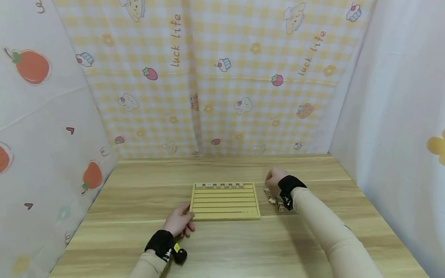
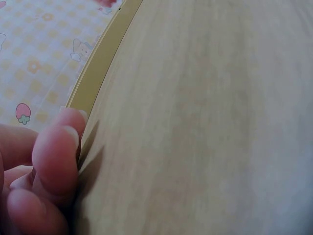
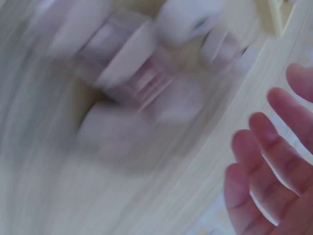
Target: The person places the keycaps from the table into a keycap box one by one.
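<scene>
A shallow yellow tray (image 1: 223, 203) with long parallel rows lies on the table. Several pale keycaps (image 1: 218, 185) stand along its farthest row. My left hand (image 1: 178, 221) grips the tray's near left corner between thumb and fingers; in the left wrist view, its fingertips (image 2: 56, 152) touch the tray's outer side (image 2: 100, 73). To the right of the tray, my right hand (image 1: 276, 177) is over a loose cluster of keycaps (image 1: 281, 204), partly hidden by the wrist. The right wrist view shows its fingers (image 3: 266, 132) apart and loosely bent, holding nothing, beside blurred keycaps (image 3: 117, 127).
The wooden table (image 1: 222, 251) reaches back to a yellow checked cloth (image 1: 225, 92). White printed cloths hang at the left (image 1: 53, 114) and right (image 1: 407, 104). Each wrist wears a black band (image 1: 159, 242).
</scene>
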Demonstrator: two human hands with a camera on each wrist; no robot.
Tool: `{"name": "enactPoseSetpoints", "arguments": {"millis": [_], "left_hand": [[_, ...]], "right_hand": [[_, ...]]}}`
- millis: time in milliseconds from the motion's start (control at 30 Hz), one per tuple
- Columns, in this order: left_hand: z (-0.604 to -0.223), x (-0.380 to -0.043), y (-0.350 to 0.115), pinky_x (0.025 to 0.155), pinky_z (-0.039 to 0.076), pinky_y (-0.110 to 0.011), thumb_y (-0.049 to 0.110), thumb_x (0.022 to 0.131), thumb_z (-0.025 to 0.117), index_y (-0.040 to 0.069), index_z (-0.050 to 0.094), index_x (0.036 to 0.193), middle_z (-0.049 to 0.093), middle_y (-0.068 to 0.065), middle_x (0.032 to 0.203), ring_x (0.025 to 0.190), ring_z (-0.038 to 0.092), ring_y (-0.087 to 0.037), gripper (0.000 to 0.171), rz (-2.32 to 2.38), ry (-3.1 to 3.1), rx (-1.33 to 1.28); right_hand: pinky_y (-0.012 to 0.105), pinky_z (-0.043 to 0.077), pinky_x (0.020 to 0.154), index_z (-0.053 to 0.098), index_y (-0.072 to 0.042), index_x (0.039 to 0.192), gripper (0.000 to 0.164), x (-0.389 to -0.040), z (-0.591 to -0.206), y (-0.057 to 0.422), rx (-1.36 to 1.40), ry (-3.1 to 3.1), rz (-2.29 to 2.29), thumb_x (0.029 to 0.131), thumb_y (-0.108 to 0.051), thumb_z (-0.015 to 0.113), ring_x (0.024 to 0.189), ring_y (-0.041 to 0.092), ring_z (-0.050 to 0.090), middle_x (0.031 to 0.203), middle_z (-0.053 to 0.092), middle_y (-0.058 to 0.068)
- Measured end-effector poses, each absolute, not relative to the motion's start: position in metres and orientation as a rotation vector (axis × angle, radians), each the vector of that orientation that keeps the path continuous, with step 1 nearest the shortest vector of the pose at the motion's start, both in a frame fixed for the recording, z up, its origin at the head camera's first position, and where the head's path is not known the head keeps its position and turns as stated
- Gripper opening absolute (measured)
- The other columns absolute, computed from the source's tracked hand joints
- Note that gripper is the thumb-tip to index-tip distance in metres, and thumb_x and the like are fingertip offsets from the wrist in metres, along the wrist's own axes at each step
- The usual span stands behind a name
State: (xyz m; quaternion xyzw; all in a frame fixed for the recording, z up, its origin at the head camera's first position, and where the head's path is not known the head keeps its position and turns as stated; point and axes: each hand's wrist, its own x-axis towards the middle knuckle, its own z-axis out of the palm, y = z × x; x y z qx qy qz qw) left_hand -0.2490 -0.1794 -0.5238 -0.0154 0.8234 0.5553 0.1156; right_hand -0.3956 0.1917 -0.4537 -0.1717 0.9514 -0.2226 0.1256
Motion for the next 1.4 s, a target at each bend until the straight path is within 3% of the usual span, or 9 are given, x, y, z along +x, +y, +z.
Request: {"name": "enactPoseSetpoints", "arguments": {"millis": [200, 567, 800, 967, 1133, 1400], "left_hand": [[-0.523, -0.249, -0.185, 0.038, 0.039, -0.026, 0.017, 0.102, 0.048, 0.003, 0.02, 0.154, 0.065, -0.007, 0.063, 0.044, 0.056, -0.015, 0.06, 1.633, 2.419, -0.073], [-0.524, -0.246, -0.184, 0.038, 0.039, -0.025, 0.016, 0.103, 0.048, 0.0, 0.021, 0.153, 0.065, -0.008, 0.064, 0.044, 0.056, -0.015, 0.059, 1.645, 2.416, -0.105], [-0.523, -0.246, -0.182, 0.038, 0.038, -0.025, 0.016, 0.102, 0.048, 0.0, 0.02, 0.153, 0.065, -0.007, 0.063, 0.043, 0.055, -0.014, 0.06, 1.649, 2.414, -0.096], [-0.521, -0.246, -0.18, 0.038, 0.038, -0.025, 0.015, 0.102, 0.047, -0.001, 0.02, 0.153, 0.064, -0.006, 0.062, 0.043, 0.055, -0.014, 0.06, 1.64, 2.426, -0.074], [-0.52, -0.246, -0.181, 0.038, 0.038, -0.025, 0.014, 0.102, 0.047, -0.001, 0.02, 0.153, 0.064, -0.006, 0.062, 0.043, 0.055, -0.014, 0.06, 1.636, 2.427, -0.065], [-0.521, -0.245, -0.179, 0.038, 0.038, -0.025, 0.015, 0.102, 0.048, -0.001, 0.02, 0.153, 0.064, -0.007, 0.063, 0.043, 0.055, -0.014, 0.061, 1.648, 2.406, -0.069]], "right_hand": [[0.026, 0.032, 0.047, 0.059, -0.002, 0.063, 0.023, -0.386, -0.45, 0.209, -0.402, 2.631, -0.671, 0.086, -0.004, 0.061, 0.046, 0.009, 0.033, 0.053, 0.044, -0.001], [0.023, 0.033, 0.047, 0.061, -0.002, 0.063, 0.023, -0.377, -0.457, 0.205, -0.379, 2.649, -0.644, 0.081, -0.009, 0.072, 0.045, 0.009, 0.036, 0.054, 0.045, -0.001], [0.025, 0.039, 0.049, 0.067, -0.002, 0.07, 0.007, -0.38, -0.467, 0.204, -0.399, 2.708, -0.582, 0.075, -0.004, 0.072, 0.053, 0.014, 0.047, 0.063, 0.058, 0.002], [0.027, 0.041, 0.051, 0.067, 0.0, 0.079, 0.001, -0.384, -0.462, 0.206, -0.364, 2.687, -0.747, 0.078, 0.0, 0.068, 0.055, 0.013, 0.047, 0.068, 0.06, 0.005], [0.028, 0.043, 0.06, 0.065, 0.007, 0.093, 0.012, -0.396, -0.456, 0.2, -0.535, 2.745, -0.983, 0.084, 0.003, 0.058, 0.059, 0.011, 0.048, 0.076, 0.061, 0.007], [0.038, 0.047, 0.074, 0.066, 0.008, 0.107, 0.024, -0.392, -0.449, 0.176, -0.734, 2.846, -0.978, 0.084, 0.004, 0.063, 0.082, 0.027, 0.059, 0.091, 0.063, 0.013]]}}
